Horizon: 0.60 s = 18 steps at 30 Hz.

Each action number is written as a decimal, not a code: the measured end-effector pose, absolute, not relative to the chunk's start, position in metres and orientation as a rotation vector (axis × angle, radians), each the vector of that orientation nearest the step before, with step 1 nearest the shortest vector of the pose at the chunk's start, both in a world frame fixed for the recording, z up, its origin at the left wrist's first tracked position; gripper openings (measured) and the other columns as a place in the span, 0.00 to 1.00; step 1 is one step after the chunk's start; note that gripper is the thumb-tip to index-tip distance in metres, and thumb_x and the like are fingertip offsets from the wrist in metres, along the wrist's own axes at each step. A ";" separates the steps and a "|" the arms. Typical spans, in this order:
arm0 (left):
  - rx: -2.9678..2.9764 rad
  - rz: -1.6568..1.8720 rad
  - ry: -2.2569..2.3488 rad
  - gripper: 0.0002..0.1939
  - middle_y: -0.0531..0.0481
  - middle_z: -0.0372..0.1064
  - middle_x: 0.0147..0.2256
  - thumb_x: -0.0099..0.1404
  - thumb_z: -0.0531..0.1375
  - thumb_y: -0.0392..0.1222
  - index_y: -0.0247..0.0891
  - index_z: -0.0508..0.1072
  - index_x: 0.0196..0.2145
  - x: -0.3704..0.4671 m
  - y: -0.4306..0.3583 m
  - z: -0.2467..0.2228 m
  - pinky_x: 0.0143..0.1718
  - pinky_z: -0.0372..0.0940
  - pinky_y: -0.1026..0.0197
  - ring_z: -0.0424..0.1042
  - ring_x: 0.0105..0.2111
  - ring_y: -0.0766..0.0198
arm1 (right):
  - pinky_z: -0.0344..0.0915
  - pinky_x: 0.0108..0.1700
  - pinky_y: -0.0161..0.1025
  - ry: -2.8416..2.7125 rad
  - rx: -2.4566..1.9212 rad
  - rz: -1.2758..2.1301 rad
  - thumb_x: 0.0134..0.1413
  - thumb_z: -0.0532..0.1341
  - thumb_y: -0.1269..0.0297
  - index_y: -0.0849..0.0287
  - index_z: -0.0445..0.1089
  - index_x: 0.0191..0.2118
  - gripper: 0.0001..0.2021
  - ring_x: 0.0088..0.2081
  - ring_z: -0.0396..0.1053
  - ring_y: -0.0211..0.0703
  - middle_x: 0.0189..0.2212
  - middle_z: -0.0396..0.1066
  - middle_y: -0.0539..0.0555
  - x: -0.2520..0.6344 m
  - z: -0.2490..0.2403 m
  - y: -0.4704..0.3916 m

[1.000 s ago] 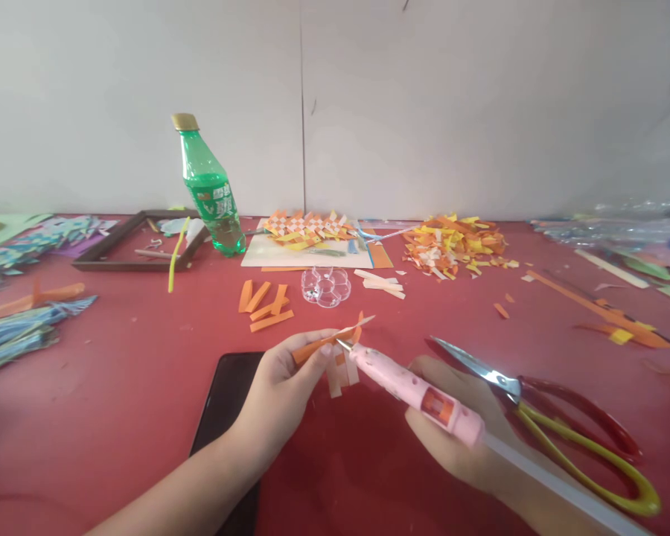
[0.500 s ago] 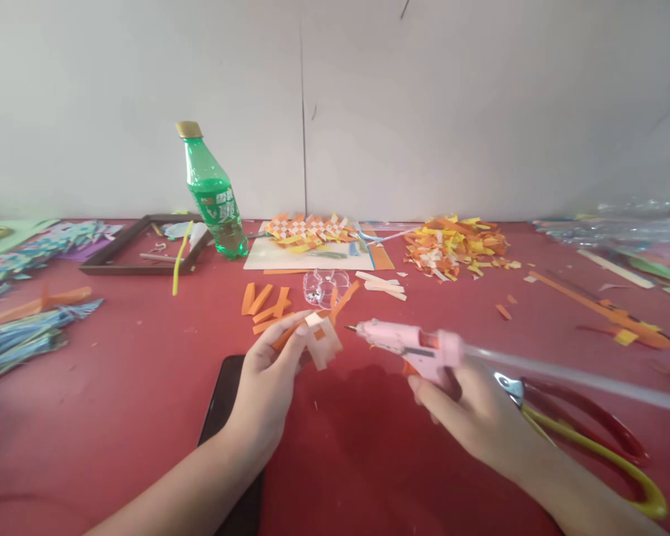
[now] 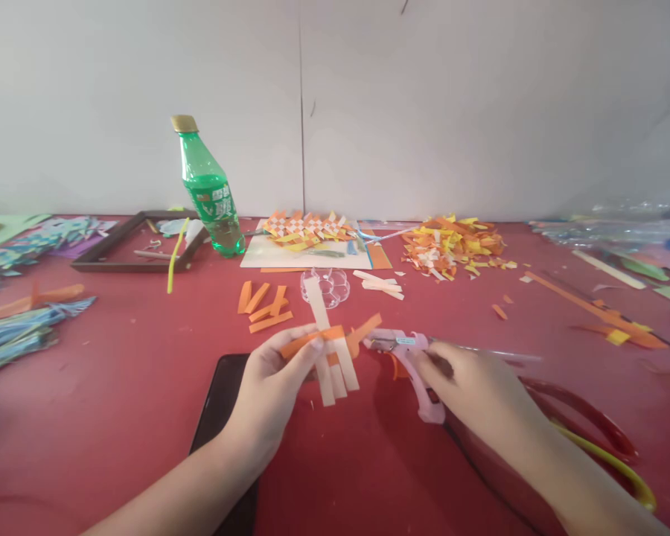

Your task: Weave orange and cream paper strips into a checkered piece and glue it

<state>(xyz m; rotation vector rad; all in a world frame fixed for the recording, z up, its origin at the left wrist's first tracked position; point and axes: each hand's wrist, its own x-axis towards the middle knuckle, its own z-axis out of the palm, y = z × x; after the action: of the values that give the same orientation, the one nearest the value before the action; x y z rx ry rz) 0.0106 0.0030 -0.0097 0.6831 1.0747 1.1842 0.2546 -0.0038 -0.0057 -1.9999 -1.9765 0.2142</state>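
Note:
My left hand [image 3: 273,376] pinches a small woven piece of orange and cream paper strips [image 3: 335,365] between thumb and fingers. One cream strip sticks up from it, and several hang down. Just to the right, my right hand [image 3: 469,380] is closed about the body of a pink hot glue gun [image 3: 405,342], near the table top. Its handle points down toward me, and its nozzle is close to the orange strip end, partly hidden. A clear glue stick [image 3: 502,355] juts out from its rear, with a black cord [image 3: 480,465] trailing below.
Loose orange strips [image 3: 260,307], cream strips [image 3: 380,284] and a clear flower-shaped tray [image 3: 335,289] lie beyond my hands. Behind stand a green bottle [image 3: 215,197] and a paper-scrap pile [image 3: 452,242]. A phone [image 3: 220,402] lies left, red-and-yellow-handled scissors [image 3: 608,454] right.
The glue gun has come down and turned, its handle now toward me. The paper piece in my left hand has turned, showing a long cream strip upward and more strips below.

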 end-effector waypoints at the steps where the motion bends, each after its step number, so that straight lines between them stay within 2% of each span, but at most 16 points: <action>1: 0.694 1.132 1.068 0.13 0.49 0.78 0.32 0.57 0.69 0.46 0.37 0.78 0.38 0.011 0.002 -0.009 0.37 0.73 0.62 0.77 0.32 0.63 | 0.53 0.20 0.36 -1.953 -1.927 0.095 0.57 0.55 0.52 0.55 0.63 0.21 0.18 0.15 0.58 0.38 0.13 0.63 0.48 0.256 -0.007 -0.005; 3: 0.747 1.024 1.044 0.13 0.48 0.79 0.32 0.58 0.69 0.46 0.36 0.79 0.38 0.011 -0.001 -0.008 0.35 0.72 0.63 0.78 0.31 0.63 | 0.59 0.24 0.36 -1.905 -1.671 -0.084 0.57 0.58 0.60 0.56 0.66 0.27 0.10 0.20 0.64 0.39 0.18 0.67 0.49 0.256 -0.006 -0.008; 5: 0.838 0.912 0.997 0.13 0.47 0.80 0.33 0.59 0.67 0.46 0.36 0.80 0.39 0.012 -0.004 -0.006 0.36 0.72 0.63 0.78 0.32 0.61 | 0.65 0.32 0.37 -1.916 -1.364 -0.068 0.57 0.59 0.68 0.57 0.69 0.35 0.02 0.28 0.69 0.40 0.26 0.70 0.52 0.251 -0.003 -0.013; 9: 1.031 0.705 0.970 0.11 0.45 0.81 0.36 0.61 0.65 0.44 0.37 0.81 0.39 0.015 -0.011 -0.003 0.39 0.72 0.59 0.79 0.36 0.56 | 0.69 0.42 0.41 -2.044 -1.025 0.189 0.55 0.62 0.73 0.58 0.71 0.45 0.11 0.40 0.70 0.42 0.38 0.72 0.57 0.235 0.005 -0.020; 15: 1.179 0.584 0.963 0.11 0.47 0.81 0.38 0.62 0.62 0.40 0.39 0.81 0.42 0.019 -0.013 -0.004 0.42 0.70 0.60 0.79 0.40 0.55 | 0.69 0.45 0.44 -2.137 -0.753 0.217 0.51 0.62 0.81 0.60 0.74 0.41 0.13 0.42 0.67 0.43 0.37 0.74 0.55 0.228 0.004 -0.023; 18: 1.081 0.612 0.916 0.12 0.47 0.81 0.38 0.62 0.64 0.41 0.40 0.81 0.43 0.019 -0.011 -0.005 0.44 0.70 0.60 0.79 0.41 0.56 | 0.69 0.46 0.44 -2.202 -0.706 0.200 0.53 0.63 0.78 0.61 0.74 0.43 0.12 0.44 0.66 0.45 0.39 0.75 0.56 0.230 0.002 -0.025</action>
<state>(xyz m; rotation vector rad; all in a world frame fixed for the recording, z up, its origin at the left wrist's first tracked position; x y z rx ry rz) 0.0190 -0.0106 -0.0048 1.0808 0.9156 0.6122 0.2300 -0.0247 0.0022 -0.7064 -2.2016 0.2004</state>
